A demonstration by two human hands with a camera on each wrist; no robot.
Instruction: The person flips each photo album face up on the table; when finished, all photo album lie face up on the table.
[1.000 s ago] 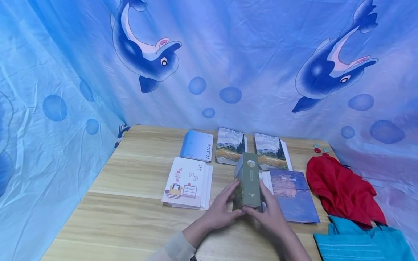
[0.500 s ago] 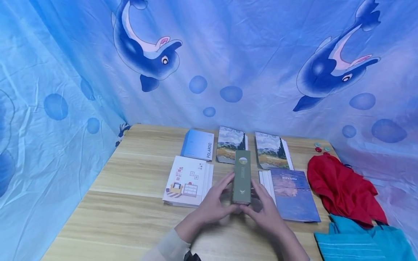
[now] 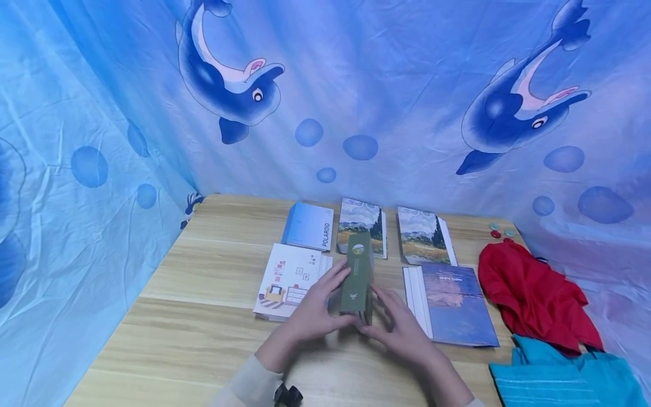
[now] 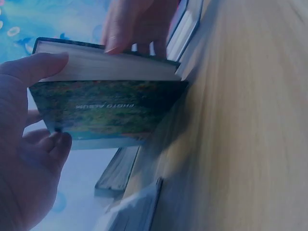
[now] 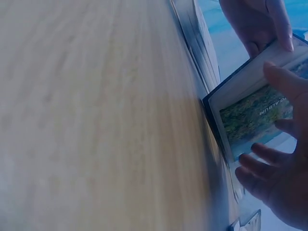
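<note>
A thick green photo album (image 3: 356,277) stands on edge near the middle of the table, its spine turned upward and leaning slightly left in the head view. My left hand (image 3: 312,311) grips its left side, the thumb across the near end of the pages and fingers against the painted cover (image 4: 108,108), lettered PHOTO ALBUM. On the opposite side, my right hand (image 3: 399,328) touches the album with loosely spread fingers (image 5: 255,178) and its thumb by the page ends.
Around it lie a white album (image 3: 282,282) with a furniture drawing, a blue POLAROID album (image 3: 310,226), two landscape-painted albums (image 3: 351,217) and a purple-blue photo album (image 3: 458,305). Red cloth (image 3: 529,294), teal cloth (image 3: 564,376) and small discs (image 3: 495,233) are at the right.
The green album has shifted left with both hands, and its right cover shows again after the spine faced straight up. The other albums and cloths have stayed in place.
</note>
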